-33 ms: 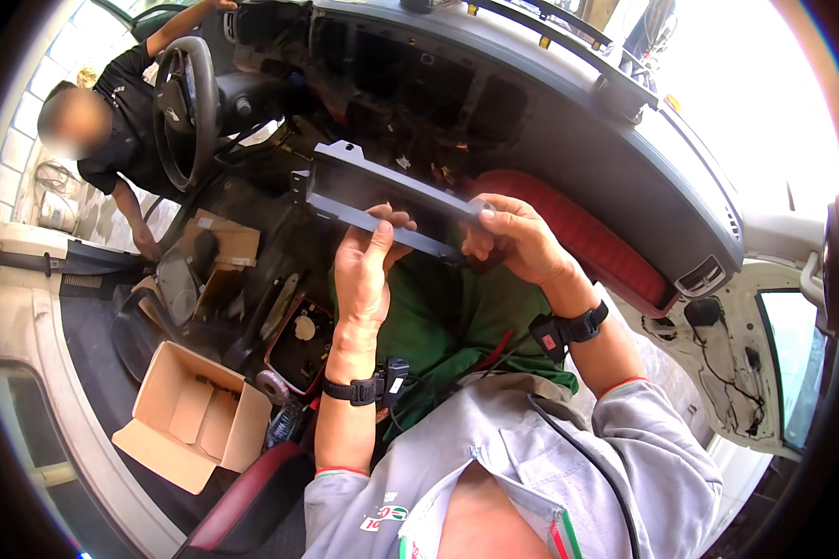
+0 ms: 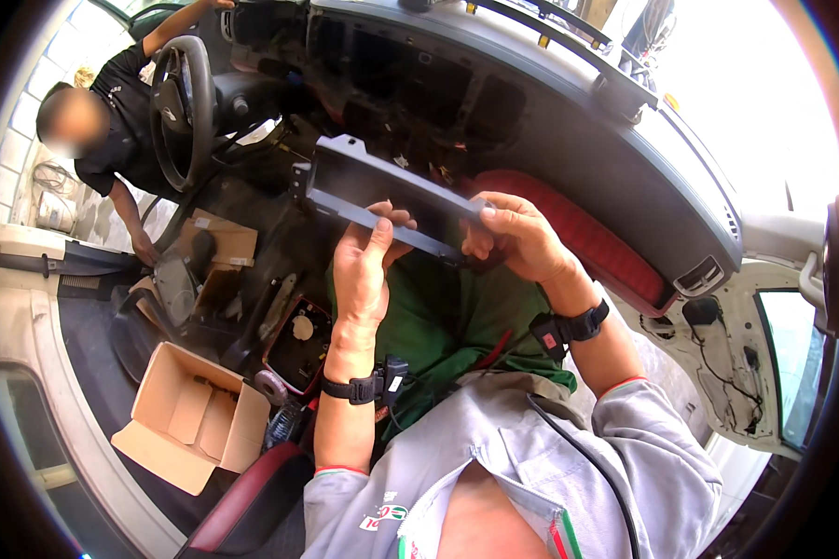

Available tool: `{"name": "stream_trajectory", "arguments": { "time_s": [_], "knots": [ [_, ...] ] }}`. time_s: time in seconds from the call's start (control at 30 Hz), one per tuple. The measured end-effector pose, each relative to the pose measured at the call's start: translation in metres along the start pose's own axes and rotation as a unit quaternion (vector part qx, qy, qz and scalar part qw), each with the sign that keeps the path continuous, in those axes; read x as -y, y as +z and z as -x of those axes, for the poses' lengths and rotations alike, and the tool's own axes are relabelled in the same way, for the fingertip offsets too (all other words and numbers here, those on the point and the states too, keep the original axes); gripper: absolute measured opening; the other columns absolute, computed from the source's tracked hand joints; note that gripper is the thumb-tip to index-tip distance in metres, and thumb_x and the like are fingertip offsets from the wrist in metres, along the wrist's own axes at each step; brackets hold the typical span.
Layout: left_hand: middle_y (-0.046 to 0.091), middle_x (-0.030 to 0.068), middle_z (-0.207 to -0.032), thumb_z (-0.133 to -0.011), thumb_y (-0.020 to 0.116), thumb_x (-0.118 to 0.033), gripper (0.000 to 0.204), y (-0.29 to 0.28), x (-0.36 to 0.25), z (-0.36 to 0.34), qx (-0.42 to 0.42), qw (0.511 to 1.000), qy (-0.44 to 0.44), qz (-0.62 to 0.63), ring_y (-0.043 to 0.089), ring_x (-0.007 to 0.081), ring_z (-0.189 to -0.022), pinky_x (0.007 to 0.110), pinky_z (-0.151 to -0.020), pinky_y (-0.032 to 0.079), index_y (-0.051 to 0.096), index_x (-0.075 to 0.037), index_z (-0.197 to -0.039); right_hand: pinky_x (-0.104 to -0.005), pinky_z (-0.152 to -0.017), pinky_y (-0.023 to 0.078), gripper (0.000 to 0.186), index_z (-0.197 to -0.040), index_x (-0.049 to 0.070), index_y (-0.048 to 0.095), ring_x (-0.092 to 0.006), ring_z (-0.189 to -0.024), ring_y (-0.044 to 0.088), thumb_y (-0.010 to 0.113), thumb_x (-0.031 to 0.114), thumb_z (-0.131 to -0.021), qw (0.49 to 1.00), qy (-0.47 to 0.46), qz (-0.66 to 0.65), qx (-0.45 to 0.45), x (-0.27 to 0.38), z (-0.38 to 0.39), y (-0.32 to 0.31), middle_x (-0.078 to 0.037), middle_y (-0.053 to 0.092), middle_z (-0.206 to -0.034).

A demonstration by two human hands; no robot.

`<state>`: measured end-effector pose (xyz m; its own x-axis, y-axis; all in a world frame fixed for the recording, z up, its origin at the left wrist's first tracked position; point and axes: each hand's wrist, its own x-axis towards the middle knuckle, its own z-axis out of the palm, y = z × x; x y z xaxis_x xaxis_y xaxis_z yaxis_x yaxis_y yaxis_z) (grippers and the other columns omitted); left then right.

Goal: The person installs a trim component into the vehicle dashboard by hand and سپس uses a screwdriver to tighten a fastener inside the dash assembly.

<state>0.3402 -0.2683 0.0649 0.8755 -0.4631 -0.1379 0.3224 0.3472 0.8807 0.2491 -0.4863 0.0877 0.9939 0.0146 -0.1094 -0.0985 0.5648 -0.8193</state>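
In front of my lap I hold a dark rectangular metal mounting frame (image 2: 396, 175) with tabs and small holes along its edges. Its middle is open, and it slants down to the right. My left hand (image 2: 368, 252) grips the near rail, thumb on top and fingers curled through the opening. My right hand (image 2: 517, 238) pinches the right end, with its thumb on the upper corner. Both hands are closed on the frame, and it hangs in the air below the dashboard (image 2: 494, 112).
An open cardboard box (image 2: 196, 415) stands at the lower left beside the seat. Close to it lies a red-rimmed tray (image 2: 300, 343) of small parts. Across the cab, a person in a dark shirt (image 2: 126, 102) leans in by the steering wheel (image 2: 185, 112). An open door (image 2: 732, 363) is at right.
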Motion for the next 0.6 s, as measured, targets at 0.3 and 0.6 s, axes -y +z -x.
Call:
{"name": "stream_trajectory", "arguments": {
  "time_s": [0.3,0.6],
  "knots": [
    [0.069,0.0083,-0.11,-0.101,0.062,-0.024,0.03,0.0061,-0.0084,-0.0034,0.018,1.0,-0.01,-0.015,0.069,0.0202,-0.101,0.029,-0.081,0.057,0.062,-0.004,-0.123,-0.0292,-0.075,0.051,0.031,-0.106,-0.003,0.065,-0.0157,-0.071,0.062,0.06,0.027,-0.1,1.0,-0.006,-0.013,0.019,0.0033,0.0055,-0.006,-0.006,0.065,-0.073],
    [0.07,0.0105,-0.109,-0.1,0.065,-0.031,0.039,0.0021,-0.0102,0.0003,0.028,0.999,-0.032,-0.01,0.069,0.0214,-0.098,0.032,-0.086,0.056,0.061,0.0,-0.123,-0.0294,-0.074,0.052,0.041,-0.11,-0.007,0.065,-0.0171,-0.073,0.065,0.048,0.03,-0.106,0.999,0.004,-0.002,0.035,0.0038,0.0058,-0.0031,-0.01,0.068,-0.079]
  ]
}}
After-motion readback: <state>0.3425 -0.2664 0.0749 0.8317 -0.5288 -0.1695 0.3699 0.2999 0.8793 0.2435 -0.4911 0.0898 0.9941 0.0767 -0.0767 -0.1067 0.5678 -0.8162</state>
